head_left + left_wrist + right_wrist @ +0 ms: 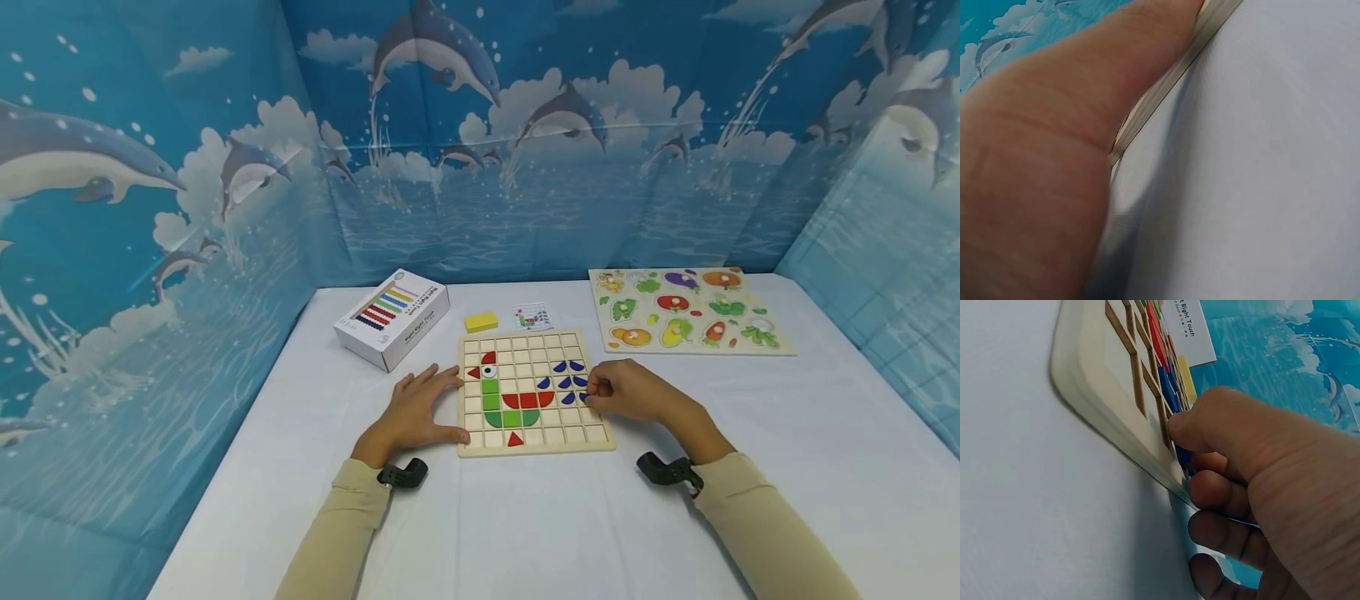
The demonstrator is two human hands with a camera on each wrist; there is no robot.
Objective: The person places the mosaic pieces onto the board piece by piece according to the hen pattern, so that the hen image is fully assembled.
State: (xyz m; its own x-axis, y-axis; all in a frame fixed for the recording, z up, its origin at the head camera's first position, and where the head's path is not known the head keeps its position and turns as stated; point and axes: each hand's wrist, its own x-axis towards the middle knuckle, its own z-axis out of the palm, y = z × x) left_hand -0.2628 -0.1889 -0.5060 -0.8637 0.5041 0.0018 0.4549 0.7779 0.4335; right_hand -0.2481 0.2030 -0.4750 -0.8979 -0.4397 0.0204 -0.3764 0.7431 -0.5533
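Two hands flank my grid board [534, 446] at table centre. At its 11 o'clock lies a white box [390, 321], at 12 a yellow block [482, 322] and a card [532, 317], at 2 a vegetable puzzle [690, 312]. My left hand [416, 412] lies spread against the board's 9 o'clock edge. My right hand [630, 390] pinches a blue piece [1182, 454] at the 3 o'clock edge; fingers hide most of it, so I cannot tell which way it points.

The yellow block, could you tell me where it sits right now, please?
In the head view, the yellow block lies on the table behind the wooden grid board, between the white box to the left and a small card to the right.
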